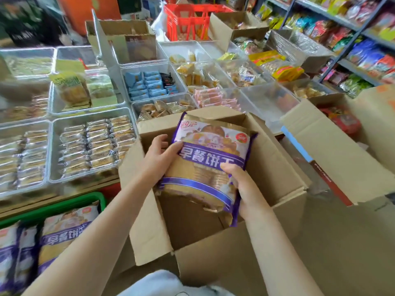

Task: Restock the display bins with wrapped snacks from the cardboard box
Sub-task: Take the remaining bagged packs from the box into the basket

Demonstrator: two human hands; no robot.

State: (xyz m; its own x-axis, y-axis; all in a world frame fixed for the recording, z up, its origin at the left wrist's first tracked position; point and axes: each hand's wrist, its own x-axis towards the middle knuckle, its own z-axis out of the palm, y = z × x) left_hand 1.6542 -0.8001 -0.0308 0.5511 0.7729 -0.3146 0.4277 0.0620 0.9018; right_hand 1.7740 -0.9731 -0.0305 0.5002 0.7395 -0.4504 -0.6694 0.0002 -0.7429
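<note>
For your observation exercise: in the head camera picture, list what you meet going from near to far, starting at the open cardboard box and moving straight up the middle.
Cardboard box → purple biscuit bag, held by the left hand and the right hand → bin of pink wrapped snacks → red basket.

Head view, downward, near bins (92, 146)

A snack shop floor.
Clear bins (92, 144) of wrapped biscuits cover a low table, shelves (350, 28) on the right carry bright snack bags, a red basket (188, 20) stands behind, and opened cartons (333, 159) sit among the stock.
</note>
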